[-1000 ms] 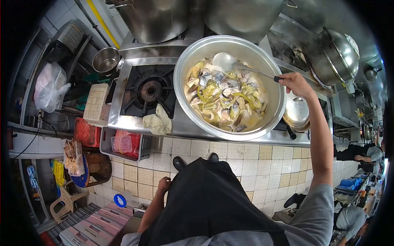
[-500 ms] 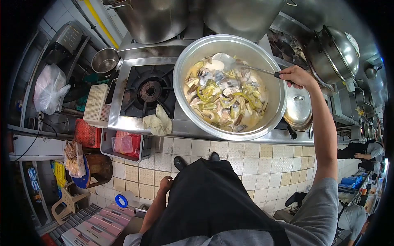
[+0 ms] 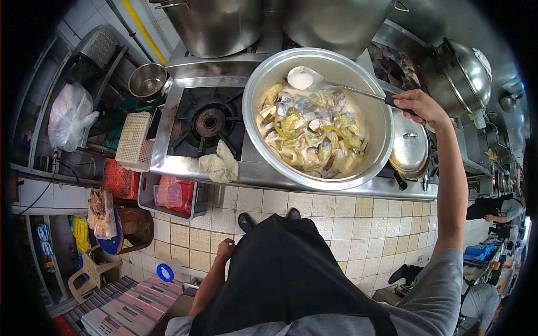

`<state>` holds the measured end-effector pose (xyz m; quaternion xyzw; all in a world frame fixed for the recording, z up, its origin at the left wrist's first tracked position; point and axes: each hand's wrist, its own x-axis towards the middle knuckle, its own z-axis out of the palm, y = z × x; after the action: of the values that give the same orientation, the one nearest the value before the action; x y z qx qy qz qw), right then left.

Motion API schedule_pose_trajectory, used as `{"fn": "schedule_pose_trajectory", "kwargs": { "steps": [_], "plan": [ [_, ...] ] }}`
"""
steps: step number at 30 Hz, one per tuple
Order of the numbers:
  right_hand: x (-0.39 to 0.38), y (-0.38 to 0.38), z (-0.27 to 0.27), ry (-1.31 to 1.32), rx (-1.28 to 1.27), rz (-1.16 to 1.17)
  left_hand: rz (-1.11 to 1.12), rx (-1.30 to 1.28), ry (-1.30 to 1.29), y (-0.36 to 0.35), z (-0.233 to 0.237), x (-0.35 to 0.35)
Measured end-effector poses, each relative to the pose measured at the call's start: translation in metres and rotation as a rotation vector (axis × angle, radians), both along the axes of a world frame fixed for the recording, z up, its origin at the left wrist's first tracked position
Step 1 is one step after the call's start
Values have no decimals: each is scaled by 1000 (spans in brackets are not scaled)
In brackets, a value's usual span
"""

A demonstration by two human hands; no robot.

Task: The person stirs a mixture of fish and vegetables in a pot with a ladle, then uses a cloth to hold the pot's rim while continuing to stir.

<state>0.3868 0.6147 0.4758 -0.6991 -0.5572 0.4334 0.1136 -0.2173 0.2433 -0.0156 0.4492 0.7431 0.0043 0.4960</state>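
Note:
My right hand [image 3: 419,106] is closed around the black handle of a long metal cooking spoon [image 3: 358,91]. The spoon's bowl holds milky white liquid and is over the far side of a big round metal pot [image 3: 252,131]. In the pot is a pale stew [image 3: 314,134] with pieces of fish, yellow-green vegetables and creamy broth. My left hand [image 3: 226,249] hangs low beside my black apron [image 3: 280,269], apart from the stove; its fingers show too little to tell their shape.
A gas burner [image 3: 210,121] and a crumpled cloth [image 3: 219,163] are left of the pot. Two tall stockpots [image 3: 224,28] stand behind. A lidded oval pan [image 3: 409,143] sits at right. Below the stove edge is a grey crate [image 3: 199,204]. Co-workers [image 3: 493,210] are at far right.
The spoon has risen from the stew, its bowl now showing white liquid. My right hand has shifted slightly right. My left hand stays at my side.

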Motion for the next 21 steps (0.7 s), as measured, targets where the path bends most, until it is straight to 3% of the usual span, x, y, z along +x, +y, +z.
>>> {"fn": "schedule_pose_trajectory", "kwargs": {
  "steps": [2, 5, 11, 21],
  "plan": [
    [-15, -3, 3, -42, 25, 30, -95, 76, 9, 2, 0, 0],
    [-29, -7, -3, -107, 105, 95, -203, 195, -6, -4, -37, -12],
    [-31, -13, -8, -164, 236, 150, -57, -4, 6, 12, 0, 6],
    [-11, 4, -39, -181, 215, 140, -74, 54, 6, -1, -8, -1]
  ]
}}
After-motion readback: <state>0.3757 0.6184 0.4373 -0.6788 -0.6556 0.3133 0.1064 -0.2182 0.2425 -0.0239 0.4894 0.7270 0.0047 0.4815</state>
